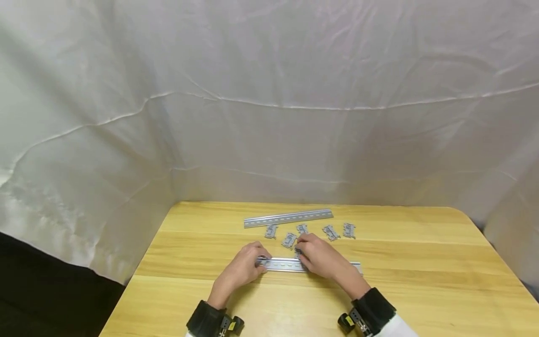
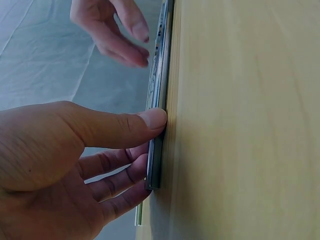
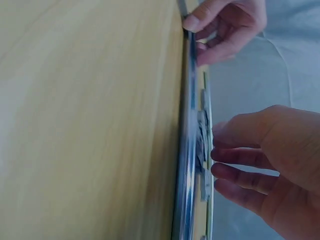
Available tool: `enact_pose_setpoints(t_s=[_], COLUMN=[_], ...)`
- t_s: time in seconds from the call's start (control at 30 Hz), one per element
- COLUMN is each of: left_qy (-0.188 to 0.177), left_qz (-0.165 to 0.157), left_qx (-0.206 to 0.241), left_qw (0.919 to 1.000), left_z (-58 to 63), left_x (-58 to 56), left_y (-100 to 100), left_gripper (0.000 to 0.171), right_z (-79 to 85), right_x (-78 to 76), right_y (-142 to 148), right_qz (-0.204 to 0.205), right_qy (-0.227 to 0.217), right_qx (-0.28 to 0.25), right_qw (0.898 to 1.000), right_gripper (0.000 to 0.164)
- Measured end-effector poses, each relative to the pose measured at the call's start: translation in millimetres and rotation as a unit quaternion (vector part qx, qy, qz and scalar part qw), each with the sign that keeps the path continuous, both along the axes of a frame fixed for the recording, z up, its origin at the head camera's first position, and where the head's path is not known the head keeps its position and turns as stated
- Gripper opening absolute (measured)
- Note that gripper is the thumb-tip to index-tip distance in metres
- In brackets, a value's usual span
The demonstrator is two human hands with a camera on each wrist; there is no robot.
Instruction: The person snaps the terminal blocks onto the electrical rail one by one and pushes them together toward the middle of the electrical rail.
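A slotted metal DIN rail (image 1: 286, 265) lies crosswise on the table in front of me. My left hand (image 1: 247, 264) grips its left end, thumb (image 2: 152, 119) on the near edge and fingers on the far side. Over the rail, right of its middle, hovers my right hand (image 1: 322, 256), thumb and fingers apart. A grey DIN-rail terminal block (image 1: 298, 253) shows by its fingertips, partly hidden by the hand. In the right wrist view the fingertips stand beside grey blocks (image 3: 201, 142) behind the rail, with nothing visible pinched between them.
A second slotted rail (image 1: 288, 218) lies farther back, slightly slanted. Between the rails are several loose grey terminal blocks, among them one at left (image 1: 271, 231), one in the middle (image 1: 289, 240) and one at right (image 1: 349, 230). A pale curtain (image 1: 269, 140) hangs behind the wooden table (image 1: 400, 281).
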State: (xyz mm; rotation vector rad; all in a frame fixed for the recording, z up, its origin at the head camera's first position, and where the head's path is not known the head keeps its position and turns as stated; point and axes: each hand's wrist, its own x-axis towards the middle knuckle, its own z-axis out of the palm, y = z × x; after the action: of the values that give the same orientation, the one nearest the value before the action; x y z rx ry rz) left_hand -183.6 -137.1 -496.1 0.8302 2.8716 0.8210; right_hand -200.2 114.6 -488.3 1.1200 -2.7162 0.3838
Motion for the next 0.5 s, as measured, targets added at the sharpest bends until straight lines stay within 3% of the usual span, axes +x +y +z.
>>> enact_pose_setpoints(t_s=[0.17,0.5], left_qy=[-0.008,-0.013], left_qz=[-0.005,0.0], left_qx=[0.001,0.003], left_qw=[1.0,0.9999], left_z=[0.0,2.6], left_x=[1.2,1.3], left_y=[4.6,3.6], left_gripper=[0.027,0.028], right_z=[-5.5,-7.3], right_x=[1.4,-4.0], right_y=[-0.6,6.1], right_qz=[0.008,0.004], right_qy=[0.02,0.043], right_qx=[0.018,-0.005], right_qw=[1.0,0.999], right_gripper=[0.014,0.008])
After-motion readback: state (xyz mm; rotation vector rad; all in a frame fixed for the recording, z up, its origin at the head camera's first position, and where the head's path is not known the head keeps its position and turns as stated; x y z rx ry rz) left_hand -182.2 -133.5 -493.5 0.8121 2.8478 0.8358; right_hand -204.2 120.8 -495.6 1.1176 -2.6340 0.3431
